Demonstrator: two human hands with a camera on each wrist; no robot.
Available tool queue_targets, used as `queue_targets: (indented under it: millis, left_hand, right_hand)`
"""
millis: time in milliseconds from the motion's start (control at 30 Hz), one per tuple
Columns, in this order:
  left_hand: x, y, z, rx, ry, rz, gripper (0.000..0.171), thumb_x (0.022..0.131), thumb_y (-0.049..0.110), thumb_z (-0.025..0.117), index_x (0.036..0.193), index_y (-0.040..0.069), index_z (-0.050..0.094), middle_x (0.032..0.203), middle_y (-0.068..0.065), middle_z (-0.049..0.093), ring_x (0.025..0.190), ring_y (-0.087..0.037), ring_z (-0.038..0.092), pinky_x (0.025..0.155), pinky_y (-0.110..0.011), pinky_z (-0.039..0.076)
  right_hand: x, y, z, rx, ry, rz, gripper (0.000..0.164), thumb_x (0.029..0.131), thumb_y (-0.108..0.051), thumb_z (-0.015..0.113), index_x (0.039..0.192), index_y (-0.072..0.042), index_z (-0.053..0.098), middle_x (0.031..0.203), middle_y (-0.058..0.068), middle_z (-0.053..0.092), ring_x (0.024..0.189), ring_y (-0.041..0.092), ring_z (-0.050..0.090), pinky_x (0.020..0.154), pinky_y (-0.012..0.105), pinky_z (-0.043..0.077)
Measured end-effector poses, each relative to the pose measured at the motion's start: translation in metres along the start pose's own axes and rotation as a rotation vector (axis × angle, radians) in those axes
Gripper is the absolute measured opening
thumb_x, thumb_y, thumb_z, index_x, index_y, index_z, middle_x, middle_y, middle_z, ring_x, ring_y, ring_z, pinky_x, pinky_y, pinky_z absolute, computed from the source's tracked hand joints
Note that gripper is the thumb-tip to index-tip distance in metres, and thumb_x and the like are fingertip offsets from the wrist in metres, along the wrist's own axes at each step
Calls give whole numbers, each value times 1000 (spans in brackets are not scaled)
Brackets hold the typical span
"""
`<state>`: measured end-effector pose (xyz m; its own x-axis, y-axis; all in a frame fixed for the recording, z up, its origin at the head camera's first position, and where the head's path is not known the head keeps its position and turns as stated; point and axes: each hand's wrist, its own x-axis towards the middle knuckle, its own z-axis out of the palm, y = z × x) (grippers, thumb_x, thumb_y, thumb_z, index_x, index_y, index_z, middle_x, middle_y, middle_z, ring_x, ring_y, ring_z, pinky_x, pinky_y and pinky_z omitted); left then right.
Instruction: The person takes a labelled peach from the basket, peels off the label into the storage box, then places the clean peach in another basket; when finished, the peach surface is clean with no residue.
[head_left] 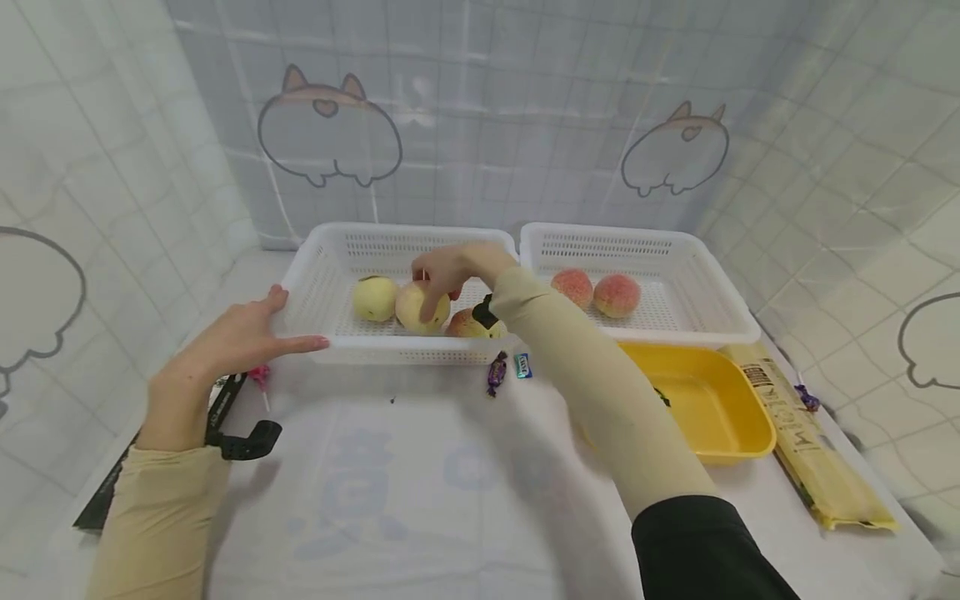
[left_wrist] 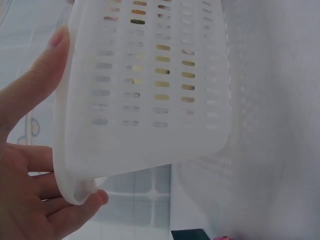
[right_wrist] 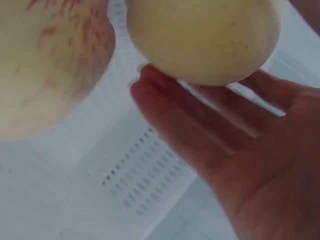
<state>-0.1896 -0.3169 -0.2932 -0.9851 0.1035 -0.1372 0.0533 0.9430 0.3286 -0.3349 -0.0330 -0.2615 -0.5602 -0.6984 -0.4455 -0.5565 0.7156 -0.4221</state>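
One R grip (head_left: 453,268) curls round the mid pale fruit (head_left: 409,312) in the L white basket (head_left: 390,353); weak pinch & I cd drop it on the blushed fruit (head_left: 464,322) beside. L grip (head_left: 238,335) rests straight-fingered at basket's corner; a shove cd skew it.

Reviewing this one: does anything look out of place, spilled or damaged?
Nothing looks spilled or damaged. Slightly odd: a purple candy and a blue candy lie loose on the table, near the left basket's near right corner, while the fruit sits inside baskets. A dark speck nearby is too small to identify.
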Motion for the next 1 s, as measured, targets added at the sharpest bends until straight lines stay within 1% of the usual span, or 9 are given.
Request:
queue_targets:
  millis: [100,200,300,400,533,667,767,900,1000]
  left_hand:
    - [2,1,-1,1,6,3,125,83,70,66,155,-9,2,150,-45,22,106,-43,54,93,-59,43]
    - [4,0,-2,7,8,0,126,82,71,66,155,-10,2,151,-44,21,117,-48,49,98,-64,40]
    - [4,0,-2,7,0,-4,125,82,71,66,155,-10,3,153,-43,18,126,-53,42,101,-67,36]
    - [4,-1,-2,4,-8,-6,125,82,71,66,155,-10,3,154,-42,16,129,-54,39,102,-67,35]
    - [3,-3,-2,2,-15,-7,126,83,71,65,155,-9,0,151,-45,19,123,-51,44,100,-66,37]
    - [0,-5,-3,2,-22,-15,127,83,72,64,155,-8,-2,148,-47,22,116,-47,47,97,-65,39]
    - [-1,-6,-4,-2,-23,-13,126,83,71,64,155,-8,-2,148,-48,23,116,-49,47,95,-65,40]
    - [-2,-6,-4,-7,-33,-18,125,83,71,64,155,-7,-3,149,-47,21,121,-52,44,95,-66,40]
    - [-1,-7,-4,-7,-36,-22,125,84,71,64,155,-7,-4,149,-46,20,122,-52,44,95,-67,40]
  right_hand:
    - [-15,10,-6,63,55,-87,61,82,-34,81,131,-14,50,130,3,53,111,17,57,93,32,52]
    - [-32,17,-7,106,129,-163,71,80,-37,82,139,-19,47,133,0,52,112,17,56,93,31,49]
    - [-48,23,-3,134,210,-251,80,79,-39,82,145,-21,43,133,-2,52,108,17,57,92,32,47]
    - [-65,25,8,184,268,-360,80,77,-33,84,145,-20,46,131,-2,54,106,18,57,91,34,49]
    - [-86,24,34,250,304,-482,76,74,-24,86,139,-18,47,129,-2,54,106,18,57,88,35,54]
    - [-101,23,71,323,299,-548,78,73,-20,86,138,-14,42,131,-1,50,109,16,55,86,33,55]
    - [-110,24,99,345,313,-590,79,73,-18,86,137,-13,40,134,-1,47,114,14,52,89,31,54]
    - [-119,26,130,371,320,-580,79,74,-16,86,136,-15,37,131,-4,50,115,10,54,95,29,52]
    - [-122,28,147,388,317,-522,80,75,-16,87,137,-16,37,128,-5,54,114,7,56,99,27,49]
